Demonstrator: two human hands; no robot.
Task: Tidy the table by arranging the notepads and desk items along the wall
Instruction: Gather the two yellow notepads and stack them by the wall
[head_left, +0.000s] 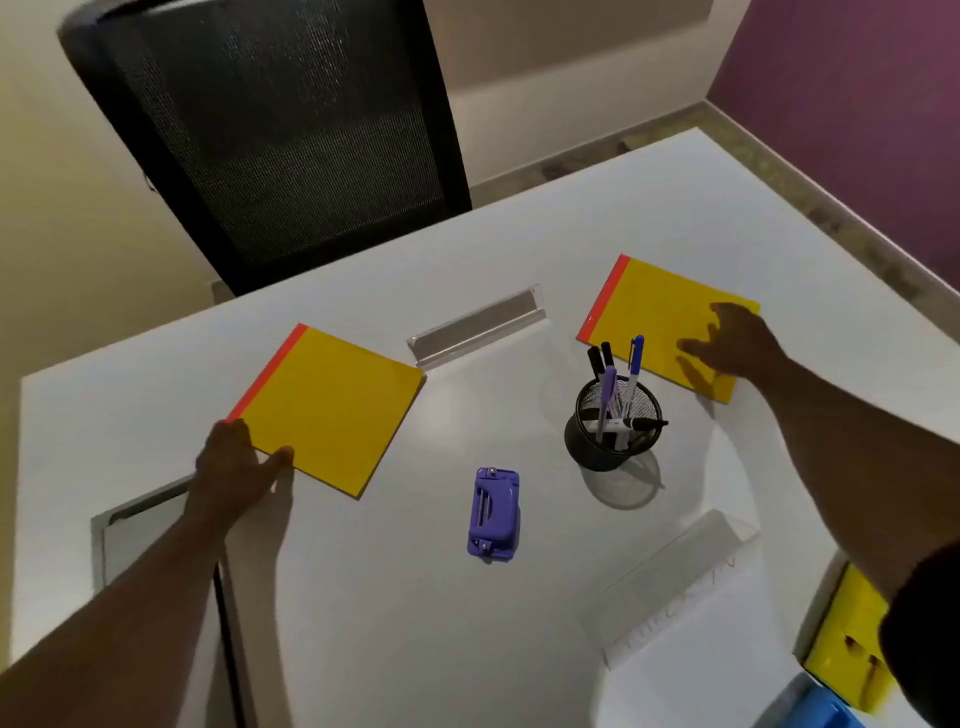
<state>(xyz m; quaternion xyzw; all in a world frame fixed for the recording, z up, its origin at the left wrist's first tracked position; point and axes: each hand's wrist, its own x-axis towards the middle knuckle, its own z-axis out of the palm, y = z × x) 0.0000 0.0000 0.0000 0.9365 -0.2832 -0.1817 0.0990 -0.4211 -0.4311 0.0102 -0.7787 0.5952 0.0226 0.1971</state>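
Observation:
Two yellow notepads with red spines lie flat on the white table (519, 623). My left hand (234, 467) grips the near corner of the left notepad (332, 405), thumb on top. My right hand (732, 343) rests with spread fingers on the near end of the right notepad (654, 312). Between them stands a black mesh pen cup (613, 431) holding several pens. A purple hole punch (492, 514) lies in front of it, near the table's middle.
A black mesh chair (270, 135) stands behind the table's far edge. Two clear acrylic stands lie on the table, one at the far middle (478, 327) and one at near right (675, 582). A yellow item (847, 639) sits at bottom right. Purple wall (857, 78) at right.

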